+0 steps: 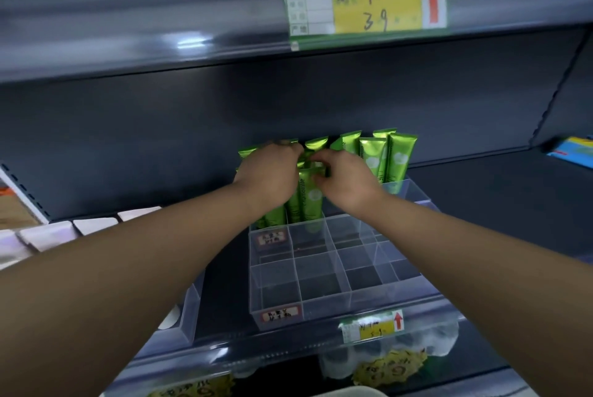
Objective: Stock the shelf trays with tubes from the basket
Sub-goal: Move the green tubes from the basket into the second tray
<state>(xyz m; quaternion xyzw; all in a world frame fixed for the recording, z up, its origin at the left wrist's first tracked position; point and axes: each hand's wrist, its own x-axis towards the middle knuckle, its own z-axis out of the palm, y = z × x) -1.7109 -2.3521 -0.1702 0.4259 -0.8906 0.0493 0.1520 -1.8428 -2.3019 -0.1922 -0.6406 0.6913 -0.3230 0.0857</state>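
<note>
Several green tubes (398, 156) stand upright in the back compartments of a clear plastic divided tray (321, 274) on the dark shelf. My left hand (269, 172) rests over the tops of the tubes at the tray's back left. My right hand (343, 181) is beside it, its fingers pinching the crimped top of a green tube (309, 197) that stands in a middle compartment. The tray's front compartments hold nothing. The basket is not in view.
A second clear tray (189, 316) sits at the left, with pale pink boxes (64, 233) behind it. Price tags hang on the upper shelf edge (365, 5) and lower edge (372, 327). Packaged goods (385, 361) lie on the shelf below. A blue item (574, 152) lies at far right.
</note>
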